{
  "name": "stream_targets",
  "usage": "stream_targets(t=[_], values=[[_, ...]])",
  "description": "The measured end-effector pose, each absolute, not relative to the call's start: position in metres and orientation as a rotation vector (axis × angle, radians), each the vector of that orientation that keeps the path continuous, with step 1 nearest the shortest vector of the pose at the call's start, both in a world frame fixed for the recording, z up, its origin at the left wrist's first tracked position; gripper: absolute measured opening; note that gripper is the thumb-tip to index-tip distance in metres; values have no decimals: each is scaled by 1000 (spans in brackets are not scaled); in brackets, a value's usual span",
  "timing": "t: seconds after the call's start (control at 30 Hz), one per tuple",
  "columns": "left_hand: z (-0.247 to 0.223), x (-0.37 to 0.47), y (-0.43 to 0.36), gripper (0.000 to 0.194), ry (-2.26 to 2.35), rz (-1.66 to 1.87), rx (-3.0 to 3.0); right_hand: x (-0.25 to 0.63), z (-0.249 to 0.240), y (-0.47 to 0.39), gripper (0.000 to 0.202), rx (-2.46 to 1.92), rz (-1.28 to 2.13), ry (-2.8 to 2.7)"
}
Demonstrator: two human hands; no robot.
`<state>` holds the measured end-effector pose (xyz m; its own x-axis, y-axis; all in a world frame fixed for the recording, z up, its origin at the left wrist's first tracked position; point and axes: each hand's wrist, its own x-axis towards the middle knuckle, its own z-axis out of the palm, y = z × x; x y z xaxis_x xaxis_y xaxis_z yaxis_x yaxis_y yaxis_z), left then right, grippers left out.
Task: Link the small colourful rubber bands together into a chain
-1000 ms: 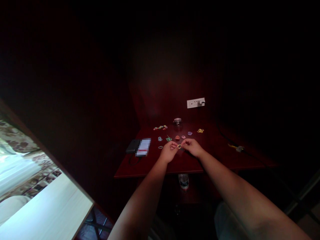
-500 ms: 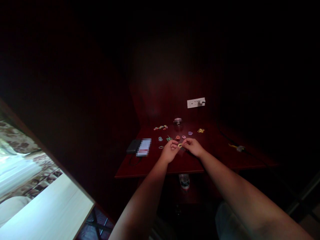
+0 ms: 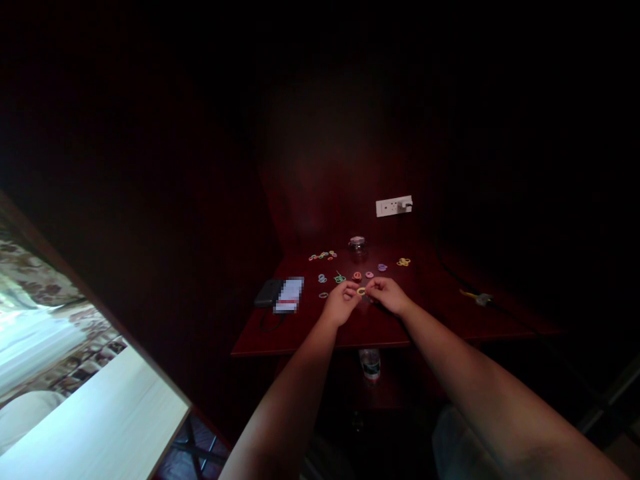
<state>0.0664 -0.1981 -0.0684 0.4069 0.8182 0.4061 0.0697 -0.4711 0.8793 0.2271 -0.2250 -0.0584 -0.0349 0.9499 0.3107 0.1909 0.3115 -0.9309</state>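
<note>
Between my fingertips, low over the dark red table (image 3: 310, 330), is a small yellow hair tie (image 3: 361, 291). My left hand (image 3: 342, 303) pinches its left side, and my right hand (image 3: 387, 295) pinches its right side. Just beyond my hands lie small piles of hair ties: blue ones (image 3: 322, 279), green ones (image 3: 340, 279), orange-red ones (image 3: 357, 276), pink ones (image 3: 369, 275) and purple ones (image 3: 382, 267). Yellow hair ties (image 3: 404, 262) lie farther right. A single dull-coloured hair tie (image 3: 323, 295) rests left of my left hand.
Mixed hair ties (image 3: 323, 255) and a clear lidded jar (image 3: 357, 245) are at the back. A black case (image 3: 267, 293) and a blurred phone (image 3: 289, 295) lie left. A yellow-ended cable (image 3: 475, 297) lies right. A wall socket (image 3: 394, 206) is behind; a bottle (image 3: 371, 365) stands below the table.
The whole view has shifted slightly. Both hands stay together around the yellow hair tie, with hardly any movement of the fingers.
</note>
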Motion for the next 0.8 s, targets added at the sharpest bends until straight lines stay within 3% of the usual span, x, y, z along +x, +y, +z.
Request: stream_targets(t=[0.23,0.5,0.8], values=[[-69,66,-199,31,724,1113,1839,227,-60,-223,20,-1084,887,-1479],[-66,66,-201,20,730,1120,1825,226,-59,-225,21,-1091,886,-1457],[-68,66,-199,20,780,1142,1840,226,-57,-226,20,-1086,884,-1468]])
